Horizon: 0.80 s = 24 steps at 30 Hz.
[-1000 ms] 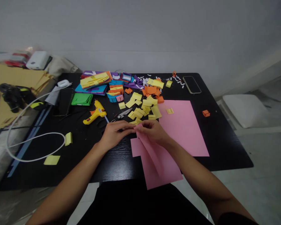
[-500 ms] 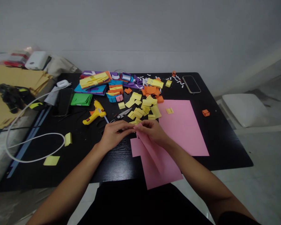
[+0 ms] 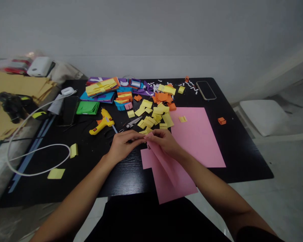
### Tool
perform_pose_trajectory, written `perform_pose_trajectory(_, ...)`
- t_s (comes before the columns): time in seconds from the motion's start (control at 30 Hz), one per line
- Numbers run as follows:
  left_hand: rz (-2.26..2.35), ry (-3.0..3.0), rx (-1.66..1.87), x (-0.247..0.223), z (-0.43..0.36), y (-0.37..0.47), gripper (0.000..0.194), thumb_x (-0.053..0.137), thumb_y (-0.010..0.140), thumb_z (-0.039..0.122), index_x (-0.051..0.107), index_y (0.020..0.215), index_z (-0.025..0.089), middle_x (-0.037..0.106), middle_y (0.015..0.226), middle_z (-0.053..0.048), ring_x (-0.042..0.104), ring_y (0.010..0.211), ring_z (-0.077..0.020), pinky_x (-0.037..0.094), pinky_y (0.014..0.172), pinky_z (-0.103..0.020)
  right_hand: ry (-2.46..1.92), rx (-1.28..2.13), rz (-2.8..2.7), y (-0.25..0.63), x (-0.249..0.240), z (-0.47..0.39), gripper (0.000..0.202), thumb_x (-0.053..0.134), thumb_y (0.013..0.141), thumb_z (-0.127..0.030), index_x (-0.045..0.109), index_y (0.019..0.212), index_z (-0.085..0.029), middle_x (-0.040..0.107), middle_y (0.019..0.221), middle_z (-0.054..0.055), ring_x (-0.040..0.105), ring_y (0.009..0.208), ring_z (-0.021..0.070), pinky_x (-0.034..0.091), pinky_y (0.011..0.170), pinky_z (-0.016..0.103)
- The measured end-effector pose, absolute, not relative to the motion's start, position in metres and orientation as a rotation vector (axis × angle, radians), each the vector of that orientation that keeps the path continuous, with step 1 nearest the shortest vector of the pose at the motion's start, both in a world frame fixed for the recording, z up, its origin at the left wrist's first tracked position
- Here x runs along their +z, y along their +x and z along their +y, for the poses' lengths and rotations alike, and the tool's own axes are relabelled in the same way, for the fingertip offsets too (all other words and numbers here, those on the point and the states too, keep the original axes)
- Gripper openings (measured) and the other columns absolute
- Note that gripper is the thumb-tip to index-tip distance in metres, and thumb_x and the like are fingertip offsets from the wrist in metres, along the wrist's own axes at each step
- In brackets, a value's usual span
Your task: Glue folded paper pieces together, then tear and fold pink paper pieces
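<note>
My left hand (image 3: 122,144) and my right hand (image 3: 167,142) meet over the front of the black table, pinching the upper end of a pink sheet of paper (image 3: 178,188). Part of this sheet is folded up and slants down from my fingers, while its lower end hangs over the table edge. A smaller pink piece (image 3: 146,159) shows at its left. Under my right forearm lies another large pink sheet (image 3: 200,141). Just beyond my fingertips are folded yellow paper pieces (image 3: 158,110) and scissors (image 3: 134,122), whose handles are partly hidden by shadow.
A yellow glue gun (image 3: 103,122) rests left of the scissors. Stacks of coloured paper (image 3: 101,87) and white scraps (image 3: 158,88) lie at the back. A phone (image 3: 206,90) is at the back right. A white cable (image 3: 37,174) loops over the left side.
</note>
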<state>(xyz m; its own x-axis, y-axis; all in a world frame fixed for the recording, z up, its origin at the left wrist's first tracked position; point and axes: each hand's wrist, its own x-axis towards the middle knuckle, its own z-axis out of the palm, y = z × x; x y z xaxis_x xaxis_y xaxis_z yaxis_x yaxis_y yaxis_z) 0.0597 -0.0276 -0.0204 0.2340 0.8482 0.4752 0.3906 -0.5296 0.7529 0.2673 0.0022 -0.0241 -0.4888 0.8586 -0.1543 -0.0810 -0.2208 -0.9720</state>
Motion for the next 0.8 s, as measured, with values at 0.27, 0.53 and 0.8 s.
perform_pose_trajectory(0.27, 1.133, 2.028, 1.223, -0.0189, -0.0264, 0.0584, 0.013, 0.078, 0.091, 0.031, 0.082, 0.099, 0.022, 0.082, 0.09, -0.004, 0.075, 0.074, -0.0138, 0.059, 0.067, -0.023, -0.979, 1.761, -1.379, 0.2674, -0.0265, 0.0042, 0.025, 0.08, 0.082, -0.045, 0.077, 0.079, -0.02, 0.073, 0.075, 0.001, 0.064, 0.072, 0.0155, 0.05, 0.075, 0.031)
perform_pose_trajectory(0.53, 1.111, 2.019, 1.204, -0.0205, -0.0258, 0.0581, 0.014, 0.076, 0.093, 0.032, 0.082, 0.101, 0.024, 0.083, 0.091, -0.004, 0.077, 0.079, -0.0158, 0.062, 0.072, -0.025, -0.975, 1.767, -1.371, 0.2672, -0.0277, 0.0043, 0.024, 0.08, 0.081, -0.044, 0.077, 0.078, -0.02, 0.073, 0.075, 0.001, 0.063, 0.071, 0.0156, 0.051, 0.074, 0.032)
perform_pose_trajectory(0.8, 1.087, 2.024, 1.233, -0.0217, -0.0264, 0.0593, 0.013, 0.077, 0.091, 0.028, 0.082, 0.102, 0.022, 0.083, 0.091, -0.004, 0.078, 0.077, -0.015, 0.061, 0.071, -0.023, -0.97, 1.773, -1.388, 0.2677, -0.0279, 0.0048, 0.025, 0.08, 0.081, -0.045, 0.077, 0.079, -0.02, 0.071, 0.073, 0.0, 0.061, 0.067, 0.014, 0.048, 0.069, 0.029)
